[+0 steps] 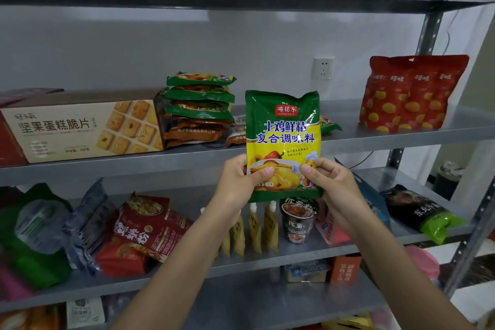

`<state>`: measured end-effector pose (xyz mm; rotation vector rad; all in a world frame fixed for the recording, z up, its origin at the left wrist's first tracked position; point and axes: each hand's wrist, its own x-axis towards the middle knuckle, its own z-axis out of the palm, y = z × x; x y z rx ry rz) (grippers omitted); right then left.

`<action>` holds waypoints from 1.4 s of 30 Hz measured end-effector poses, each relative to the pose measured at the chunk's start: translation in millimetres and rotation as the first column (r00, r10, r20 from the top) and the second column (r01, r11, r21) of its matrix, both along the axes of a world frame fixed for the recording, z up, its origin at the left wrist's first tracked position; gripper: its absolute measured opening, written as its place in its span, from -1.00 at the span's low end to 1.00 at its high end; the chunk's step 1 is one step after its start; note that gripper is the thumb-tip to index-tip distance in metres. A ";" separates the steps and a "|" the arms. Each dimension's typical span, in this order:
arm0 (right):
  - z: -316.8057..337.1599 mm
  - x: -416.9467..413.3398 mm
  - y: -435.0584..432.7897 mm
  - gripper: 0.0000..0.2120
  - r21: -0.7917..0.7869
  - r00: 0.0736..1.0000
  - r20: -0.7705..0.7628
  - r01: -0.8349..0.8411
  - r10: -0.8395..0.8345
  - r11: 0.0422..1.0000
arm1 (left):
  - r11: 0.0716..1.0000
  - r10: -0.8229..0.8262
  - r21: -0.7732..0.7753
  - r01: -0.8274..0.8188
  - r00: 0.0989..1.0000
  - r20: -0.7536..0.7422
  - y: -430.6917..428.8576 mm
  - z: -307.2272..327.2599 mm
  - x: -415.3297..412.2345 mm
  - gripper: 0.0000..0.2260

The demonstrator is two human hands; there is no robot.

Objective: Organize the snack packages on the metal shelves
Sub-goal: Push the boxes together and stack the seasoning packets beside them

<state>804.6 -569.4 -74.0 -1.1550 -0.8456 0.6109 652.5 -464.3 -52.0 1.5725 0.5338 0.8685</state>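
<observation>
A white wall socket is set in the pale painted wall. Below it and to its right, a thin dark cable curves across the wall. Far right, lower down, stands a dark round bin with crumpled pale rubbish at its top.

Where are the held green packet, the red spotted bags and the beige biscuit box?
Green and yellow plastic packet [283, 132], head view, front centre.
Red spotted plastic bags [409, 96], head view, front.
Beige cardboard biscuit box [69, 130], head view, front.

Box left of packet stack on shelf
</observation>
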 end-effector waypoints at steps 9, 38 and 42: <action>10.1 2.6 7.1 -0.63 -0.018 1.000 -0.026 0.017 -0.018 1.000 | 0.969 0.084 0.232 -0.088 0.996 0.030 11.6 -0.7 7.0 -0.91; 80.1 39.2 161.2 -0.57 -0.385 0.731 0.665 0.510 -0.152 0.769 | 0.233 0.815 0.966 0.115 0.520 -0.258 95.7 -74.5 2.9 0.05; 73.9 36.3 156.7 -0.52 -0.295 0.613 0.777 0.559 -0.147 0.775 | 0.293 0.791 0.945 0.148 0.518 -0.326 91.8 -69.1 1.8 0.01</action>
